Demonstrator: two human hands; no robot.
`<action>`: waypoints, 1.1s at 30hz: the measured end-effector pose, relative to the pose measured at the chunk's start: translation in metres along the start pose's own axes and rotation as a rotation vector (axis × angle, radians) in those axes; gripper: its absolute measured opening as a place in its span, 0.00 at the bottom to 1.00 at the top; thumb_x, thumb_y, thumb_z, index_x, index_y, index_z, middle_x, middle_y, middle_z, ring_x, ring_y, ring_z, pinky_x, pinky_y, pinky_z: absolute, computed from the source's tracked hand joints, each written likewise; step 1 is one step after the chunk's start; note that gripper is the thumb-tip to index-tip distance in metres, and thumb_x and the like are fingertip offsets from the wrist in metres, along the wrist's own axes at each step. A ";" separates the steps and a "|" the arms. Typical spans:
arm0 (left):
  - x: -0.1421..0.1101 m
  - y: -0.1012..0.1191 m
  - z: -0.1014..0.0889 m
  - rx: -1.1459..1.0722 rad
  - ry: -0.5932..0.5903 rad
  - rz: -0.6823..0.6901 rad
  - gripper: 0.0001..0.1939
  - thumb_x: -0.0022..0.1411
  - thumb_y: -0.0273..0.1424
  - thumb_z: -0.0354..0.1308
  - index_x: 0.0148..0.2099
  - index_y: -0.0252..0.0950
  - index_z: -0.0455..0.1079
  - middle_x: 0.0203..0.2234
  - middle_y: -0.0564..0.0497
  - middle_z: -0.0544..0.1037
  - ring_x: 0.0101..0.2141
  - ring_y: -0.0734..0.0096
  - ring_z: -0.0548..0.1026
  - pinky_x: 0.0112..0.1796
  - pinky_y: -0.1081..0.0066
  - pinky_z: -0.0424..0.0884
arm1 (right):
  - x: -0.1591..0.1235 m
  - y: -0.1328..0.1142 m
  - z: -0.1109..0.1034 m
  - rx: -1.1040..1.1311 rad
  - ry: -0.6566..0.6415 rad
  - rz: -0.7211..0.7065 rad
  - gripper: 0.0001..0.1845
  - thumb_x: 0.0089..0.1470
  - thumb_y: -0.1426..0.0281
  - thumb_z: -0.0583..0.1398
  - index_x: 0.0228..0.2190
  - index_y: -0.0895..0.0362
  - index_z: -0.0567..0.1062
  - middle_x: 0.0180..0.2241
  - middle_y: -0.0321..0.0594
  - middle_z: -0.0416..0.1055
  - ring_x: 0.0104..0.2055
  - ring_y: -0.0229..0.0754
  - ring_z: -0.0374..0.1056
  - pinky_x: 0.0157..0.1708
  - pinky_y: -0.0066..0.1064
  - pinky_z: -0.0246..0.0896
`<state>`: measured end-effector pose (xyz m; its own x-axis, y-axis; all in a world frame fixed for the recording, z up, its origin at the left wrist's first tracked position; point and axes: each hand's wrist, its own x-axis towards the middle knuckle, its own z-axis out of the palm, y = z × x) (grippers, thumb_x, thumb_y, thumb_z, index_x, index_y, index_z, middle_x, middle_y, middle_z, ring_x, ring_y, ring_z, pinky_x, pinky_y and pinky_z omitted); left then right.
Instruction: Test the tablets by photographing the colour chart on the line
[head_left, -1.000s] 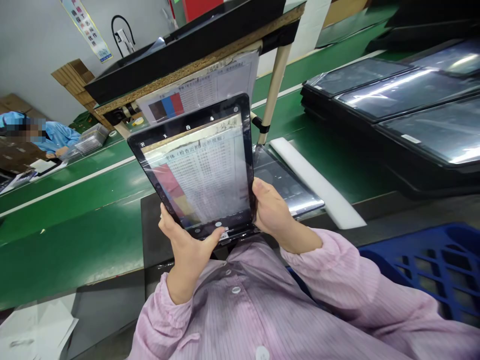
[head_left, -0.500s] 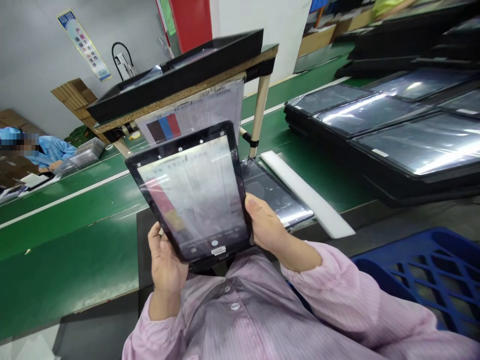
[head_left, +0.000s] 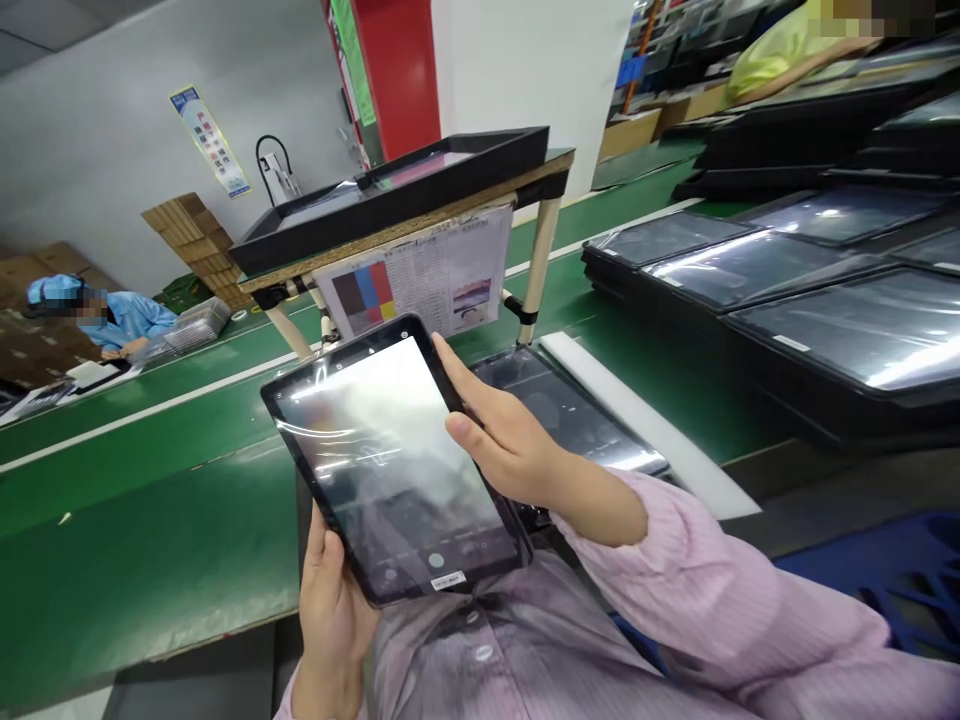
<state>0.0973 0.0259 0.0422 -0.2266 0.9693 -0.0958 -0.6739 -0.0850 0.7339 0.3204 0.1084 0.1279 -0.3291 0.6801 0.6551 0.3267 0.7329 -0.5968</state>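
Observation:
A black tablet (head_left: 397,470) with a lit camera screen is held tilted in front of my chest. My left hand (head_left: 334,600) grips its lower left edge, fingers partly behind it. On its right edge, my right hand (head_left: 510,435) is closed round the side, thumb over the front and fingers reaching up along the edge. Beyond the tablet hangs a printed test chart (head_left: 420,270) with colour blocks, fixed beneath a small raised shelf (head_left: 551,165). Another dark tablet (head_left: 570,410) lies on the bench, right of the held one.
A white foam strip (head_left: 652,425) lies beside the bench tablet. Black trays (head_left: 840,400) of film-covered screens stand at the right, above a blue plastic crate (head_left: 885,570). On the shelf rests a black tray (head_left: 390,200). A co-worker in blue (head_left: 135,320) sits far left, another in yellow (head_left: 780,50) far right.
The tablet has come lower and tilted back, its screen turning from the chart's picture to a bright, washed-out one. My right hand has shifted up its edge. The head view has also shifted.

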 end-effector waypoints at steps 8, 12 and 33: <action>-0.011 0.044 -0.016 0.164 0.277 -0.007 0.22 0.60 0.33 0.65 0.57 0.50 0.74 0.54 0.51 0.78 0.48 0.64 0.80 0.45 0.69 0.78 | 0.005 0.022 0.012 0.047 -0.165 0.173 0.41 0.67 0.47 0.44 0.71 0.49 0.35 0.69 0.39 0.48 0.65 0.50 0.60 0.63 0.49 0.60; 0.000 0.076 -0.040 0.248 0.401 -0.126 0.23 0.64 0.28 0.58 0.60 0.45 0.71 0.56 0.48 0.77 0.51 0.64 0.78 0.47 0.69 0.77 | 0.011 0.061 -0.011 -0.139 -0.184 0.354 0.40 0.65 0.46 0.44 0.68 0.56 0.56 0.64 0.45 0.62 0.64 0.55 0.61 0.66 0.52 0.53; -0.065 -0.022 -0.054 0.446 -0.079 -0.568 0.27 0.57 0.52 0.65 0.44 0.33 0.75 0.34 0.42 0.81 0.33 0.64 0.79 0.35 0.67 0.72 | 0.082 0.111 0.006 -0.459 -0.467 0.706 0.32 0.66 0.49 0.41 0.37 0.58 0.73 0.41 0.53 0.74 0.44 0.50 0.71 0.45 0.40 0.66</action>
<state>0.0888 -0.0481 -0.0036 0.1357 0.8511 -0.5071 -0.3174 0.5222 0.7915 0.3240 0.2453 0.1126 -0.2112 0.9728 -0.0952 0.8666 0.1412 -0.4786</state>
